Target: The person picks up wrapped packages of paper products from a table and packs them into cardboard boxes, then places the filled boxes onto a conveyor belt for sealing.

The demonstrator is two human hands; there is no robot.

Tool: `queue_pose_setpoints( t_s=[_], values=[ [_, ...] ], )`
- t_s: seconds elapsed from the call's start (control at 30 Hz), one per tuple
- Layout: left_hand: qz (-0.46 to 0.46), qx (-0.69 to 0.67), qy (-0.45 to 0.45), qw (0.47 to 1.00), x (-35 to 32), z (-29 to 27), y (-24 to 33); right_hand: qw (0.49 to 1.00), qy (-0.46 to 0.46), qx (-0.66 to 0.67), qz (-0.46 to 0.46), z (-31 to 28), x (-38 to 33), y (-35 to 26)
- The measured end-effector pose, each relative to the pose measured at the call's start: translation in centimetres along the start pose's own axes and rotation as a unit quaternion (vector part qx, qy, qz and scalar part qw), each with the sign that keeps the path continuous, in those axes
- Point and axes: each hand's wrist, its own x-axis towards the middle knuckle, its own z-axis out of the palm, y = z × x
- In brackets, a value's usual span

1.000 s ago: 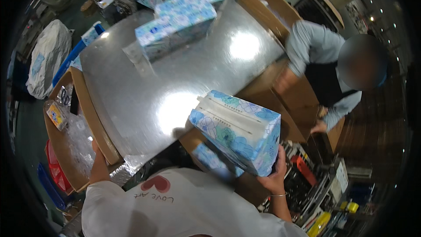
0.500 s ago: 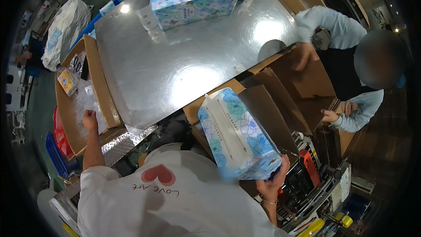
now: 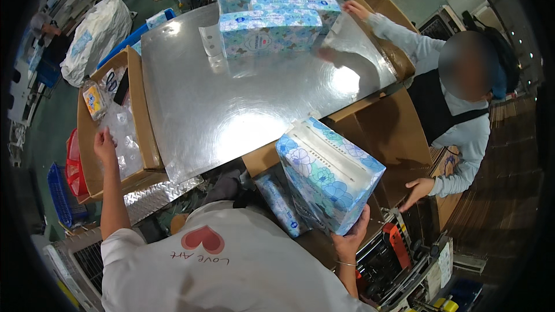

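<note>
My right hand (image 3: 351, 237) grips the lower corner of a blue floral pack of tissue boxes (image 3: 328, 173), held tilted over an open brown carton (image 3: 381, 133) at the table's near right edge. A second floral pack (image 3: 279, 202) stands inside the carton below it. My left hand (image 3: 104, 140) hangs with fingers apart over a cardboard box (image 3: 139, 104) of clear plastic bags left of the table, holding nothing.
A shiny metal table (image 3: 231, 98) carries several more floral packs (image 3: 270, 30) at its far end. A co-worker in a light top and dark apron (image 3: 445, 110) reaches one hand to the far packs and rests the other (image 3: 417, 189) on the carton. A white sack (image 3: 95, 37) lies far left.
My right hand has swung the pack from above the table edge down and over the carton, tilting it. My left hand has stayed at the bag box. The co-worker now reaches toward the far packs.
</note>
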Motion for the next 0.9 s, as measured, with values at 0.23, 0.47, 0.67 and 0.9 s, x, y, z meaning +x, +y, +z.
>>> queue_pose_setpoints(
  t_s=[0.23, 0.47, 0.67, 0.9],
  values=[
    [-0.068, -0.175, -0.297, 0.936, -16.0, 13.4, 18.2, 0.997, 0.031, -0.029, -0.058, -1.5, 1.6, -1.3],
    [0.034, -0.037, -0.769, 0.637, -31.6, 20.2, 25.3, 0.992, 0.094, -0.05, -0.066, -6.1, 1.0, -1.2],
    [0.015, -0.082, -0.847, 0.526, -28.5, 20.7, 28.0, 0.999, -0.041, 0.016, 0.018, -2.9, -0.1, 0.8],
    [0.209, -0.161, -0.648, 0.715, -29.7, 20.1, 27.0, 0.967, -0.084, -0.185, -0.152, 0.4, 1.3, 4.7]
  ],
)
